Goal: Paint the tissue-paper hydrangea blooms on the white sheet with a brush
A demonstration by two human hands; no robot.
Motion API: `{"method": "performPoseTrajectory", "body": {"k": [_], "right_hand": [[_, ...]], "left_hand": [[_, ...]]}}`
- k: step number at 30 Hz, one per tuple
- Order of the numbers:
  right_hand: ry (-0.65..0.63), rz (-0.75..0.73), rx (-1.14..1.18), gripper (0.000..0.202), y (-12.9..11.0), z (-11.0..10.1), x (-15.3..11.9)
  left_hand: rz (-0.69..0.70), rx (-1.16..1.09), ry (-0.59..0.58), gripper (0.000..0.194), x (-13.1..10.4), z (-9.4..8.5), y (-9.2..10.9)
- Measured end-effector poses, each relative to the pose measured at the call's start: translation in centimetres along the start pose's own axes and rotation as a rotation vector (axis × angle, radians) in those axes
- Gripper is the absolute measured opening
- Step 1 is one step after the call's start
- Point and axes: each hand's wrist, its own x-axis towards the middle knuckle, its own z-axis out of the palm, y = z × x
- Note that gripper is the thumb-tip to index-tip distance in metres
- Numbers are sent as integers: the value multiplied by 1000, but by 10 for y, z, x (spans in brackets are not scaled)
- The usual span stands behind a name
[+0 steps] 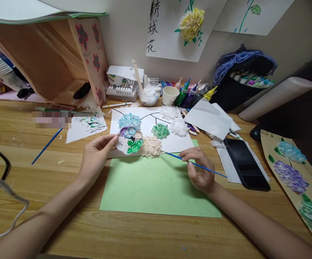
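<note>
My left hand [98,154] pinches the edge of a small round paint palette [130,141] with purple, blue, peach and green paint in its wells. My right hand [199,167] holds a thin blue paintbrush [207,168], its tip touching or close to the right edge of a peach textured flower [151,146]. That flower lies at the lower edge of a white sheet [181,143], which also bears a blue flower [129,120], a green flower [160,131] and two white ones at the upper right. The palette hides part of the sheet and overlaps the blue flower.
Green paper [156,187] lies under the white sheet. Behind are a paper cup [170,95], paint bottles [183,94] and a bowl of white scraps [149,95]. A phone [246,163] and a flower picture [293,172] are right. Another blue brush [47,146] and cables lie left.
</note>
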Motion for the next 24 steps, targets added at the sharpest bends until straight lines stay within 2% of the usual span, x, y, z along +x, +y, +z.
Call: {"method": "performPoseTrajectory", "body": {"k": [6, 24], "right_hand": [[12, -25, -18, 17, -2, 0, 0], [60, 40, 40, 15, 3, -1, -5]], "left_hand": [[-12, 3, 4, 43, -1, 0, 1], [10, -27, 13, 42, 4, -4, -3]]}}
